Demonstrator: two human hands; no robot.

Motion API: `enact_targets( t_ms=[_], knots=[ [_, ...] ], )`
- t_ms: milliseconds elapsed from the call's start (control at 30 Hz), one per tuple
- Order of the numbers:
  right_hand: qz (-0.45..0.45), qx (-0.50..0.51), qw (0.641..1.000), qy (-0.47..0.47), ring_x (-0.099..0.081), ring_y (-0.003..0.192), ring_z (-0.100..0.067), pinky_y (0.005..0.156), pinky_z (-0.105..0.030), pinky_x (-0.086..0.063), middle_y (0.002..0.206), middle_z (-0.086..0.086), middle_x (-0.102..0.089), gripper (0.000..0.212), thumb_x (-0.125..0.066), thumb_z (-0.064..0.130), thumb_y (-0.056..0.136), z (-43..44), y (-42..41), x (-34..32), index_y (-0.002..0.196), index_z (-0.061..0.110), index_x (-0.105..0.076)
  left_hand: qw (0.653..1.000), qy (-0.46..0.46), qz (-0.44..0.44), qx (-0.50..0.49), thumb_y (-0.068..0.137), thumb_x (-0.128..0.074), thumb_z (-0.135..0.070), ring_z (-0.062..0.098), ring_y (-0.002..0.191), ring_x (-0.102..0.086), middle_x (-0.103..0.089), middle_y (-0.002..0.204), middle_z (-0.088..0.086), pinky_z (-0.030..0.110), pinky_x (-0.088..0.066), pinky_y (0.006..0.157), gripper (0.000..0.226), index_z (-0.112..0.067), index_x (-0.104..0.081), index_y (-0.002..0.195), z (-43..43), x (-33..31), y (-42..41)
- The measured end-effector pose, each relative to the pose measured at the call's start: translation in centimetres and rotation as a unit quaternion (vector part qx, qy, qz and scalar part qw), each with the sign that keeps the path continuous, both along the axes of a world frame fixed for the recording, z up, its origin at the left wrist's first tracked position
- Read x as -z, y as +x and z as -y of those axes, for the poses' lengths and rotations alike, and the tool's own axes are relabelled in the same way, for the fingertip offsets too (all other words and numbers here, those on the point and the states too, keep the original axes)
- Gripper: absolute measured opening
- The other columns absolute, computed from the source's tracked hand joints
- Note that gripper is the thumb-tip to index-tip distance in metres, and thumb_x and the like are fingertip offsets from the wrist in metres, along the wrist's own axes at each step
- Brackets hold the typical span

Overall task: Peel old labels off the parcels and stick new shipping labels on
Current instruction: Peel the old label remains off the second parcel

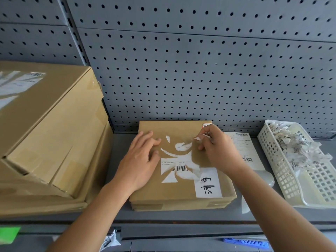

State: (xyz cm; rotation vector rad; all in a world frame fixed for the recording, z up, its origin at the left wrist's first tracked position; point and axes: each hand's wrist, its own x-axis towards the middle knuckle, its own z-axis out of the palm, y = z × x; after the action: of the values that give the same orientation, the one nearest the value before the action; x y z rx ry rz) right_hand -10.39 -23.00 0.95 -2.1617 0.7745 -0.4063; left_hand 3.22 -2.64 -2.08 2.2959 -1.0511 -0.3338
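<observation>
On the grey shelf (118, 211) we press our flat, straight-fingered left hand (140, 160) on the brown parcel (174, 195) beside its half-torn old label (174, 166), our right hand (218, 151) pinching a peeled paper scrap (201, 136).

Grey shelf (181, 214) — large boxes (51, 133) left, flat parcel (181, 193) centre, label sheet (243, 146), white basket (287, 179) right.
</observation>
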Motion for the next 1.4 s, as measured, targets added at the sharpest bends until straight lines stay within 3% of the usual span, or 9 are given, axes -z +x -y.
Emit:
enact_targets(
  t_ms=[133, 300, 500, 600, 733, 833, 1067, 1233, 1400],
  knots=[
    [0.021, 0.007, 1.000, 0.009, -0.064, 0.074, -0.009, 0.058, -0.018, -0.044, 0.071, 0.004, -0.071, 0.016, -0.052, 0.022, 0.101, 0.1, -0.3, -0.3, 0.091, 0.033, -0.057, 1.000, 0.000, 0.001, -0.001, 0.106, -0.038, -0.037, -0.009, 0.149, 0.008, -0.014, 0.161, -0.030, 0.042, -0.026, 0.118, 0.037, -0.042, -0.043, 0.143, 0.0, 0.0, 0.0],
    [0.057, 0.009, 0.997, 0.046, -0.065, 0.073, -0.003, 0.069, -0.025, -0.048, 0.083, 0.011, -0.071, 0.013, -0.053, 0.025, 0.101, 0.7, -1.2, -1.0, 0.091, 0.023, -0.062, 1.000, 0.000, 0.003, -0.001, 0.106, -0.038, -0.038, -0.010, 0.149, 0.008, -0.014, 0.161, -0.030, 0.042, -0.027, 0.117, 0.036, -0.043, -0.043, 0.141, 0.0, 0.2, 0.2],
    [0.078, 0.033, 0.996, -0.024, -0.051, 0.080, 0.002, 0.070, -0.006, -0.037, 0.094, 0.001, -0.049, 0.016, -0.060, 0.024, 0.097, 2.1, -3.2, -2.0, 0.090, 0.027, -0.075, 1.000, -0.002, 0.007, 0.003, 0.105, -0.038, -0.039, -0.008, 0.149, 0.006, -0.015, 0.161, -0.028, 0.042, -0.024, 0.120, 0.038, -0.042, -0.043, 0.143, -0.1, 0.2, 0.3],
    [0.097, 0.042, 0.994, -0.027, -0.050, 0.074, 0.001, 0.068, -0.006, -0.037, 0.087, 0.002, -0.049, 0.022, -0.065, 0.023, 0.094, 2.9, -4.6, -2.8, 0.085, 0.042, -0.071, 1.000, -0.003, 0.009, 0.007, 0.105, -0.037, -0.040, -0.008, 0.150, 0.006, -0.016, 0.161, -0.029, 0.045, -0.025, 0.121, 0.038, -0.044, -0.043, 0.142, -0.2, 0.3, 0.5],
    [0.091, 0.073, 0.993, -0.015, -0.050, 0.063, 0.001, 0.061, -0.008, -0.038, 0.077, 0.006, -0.051, 0.015, -0.071, 0.023, 0.092, 4.4, -6.8, -3.3, 0.085, 0.036, -0.075, 1.000, -0.001, 0.016, 0.013, 0.104, -0.037, -0.041, -0.008, 0.149, 0.006, -0.015, 0.158, -0.030, 0.044, -0.022, 0.122, 0.039, -0.043, -0.043, 0.143, -0.2, 0.3, 0.6],
    [0.097, 0.102, 0.990, 0.001, -0.054, 0.062, 0.000, 0.059, -0.009, -0.040, 0.074, 0.005, -0.064, 0.009, -0.074, 0.022, 0.089, 5.5, -8.7, -3.3, 0.085, 0.029, -0.076, 1.000, -0.004, 0.022, 0.017, 0.104, -0.038, -0.040, -0.007, 0.150, 0.004, -0.016, 0.157, -0.030, 0.041, -0.019, 0.123, 0.038, -0.042, -0.044, 0.141, -0.2, 0.5, 0.7],
    [0.098, 0.183, 0.978, 0.020, -0.072, 0.077, -0.019, 0.078, -0.040, -0.060, 0.077, -0.001, -0.074, 0.014, -0.080, 0.013, 0.082, 8.3, -12.1, -2.8, 0.082, 0.019, -0.068, 0.999, -0.013, 0.029, 0.020, 0.103, -0.040, -0.037, -0.007, 0.150, 0.000, -0.019, 0.154, -0.030, 0.031, -0.011, 0.119, 0.036, -0.043, -0.045, 0.139, -0.1, 0.6, 0.8],
    [0.091, 0.235, 0.967, -0.030, -0.066, 0.071, -0.004, 0.073, -0.026, -0.052, 0.075, 0.007, -0.072, 0.011, -0.079, 0.023, 0.083, 9.3, -14.1, -2.7, 0.082, 0.019, -0.070, 0.999, -0.006, 0.033, 0.020, 0.103, -0.041, -0.037, -0.006, 0.150, 0.000, -0.019, 0.154, -0.031, 0.038, -0.015, 0.122, 0.033, -0.048, -0.041, 0.134, 0.0, 0.6, 0.9],
    [0.031, 0.294, 0.938, -0.182, -0.052, 0.075, -0.001, 0.075, -0.027, -0.037, 0.087, 0.010, -0.063, 0.009, -0.073, 0.034, 0.088, 11.0, -16.3, -2.8, 0.087, 0.025, -0.075, 0.999, -0.013, 0.038, 0.021, 0.103, -0.044, -0.033, -0.012, 0.145, 0.001, -0.020, 0.153, -0.032, 0.029, -0.007, 0.118, 0.032, -0.047, -0.042, 0.131, 0.1, 0.5, 0.7]
  ],
)
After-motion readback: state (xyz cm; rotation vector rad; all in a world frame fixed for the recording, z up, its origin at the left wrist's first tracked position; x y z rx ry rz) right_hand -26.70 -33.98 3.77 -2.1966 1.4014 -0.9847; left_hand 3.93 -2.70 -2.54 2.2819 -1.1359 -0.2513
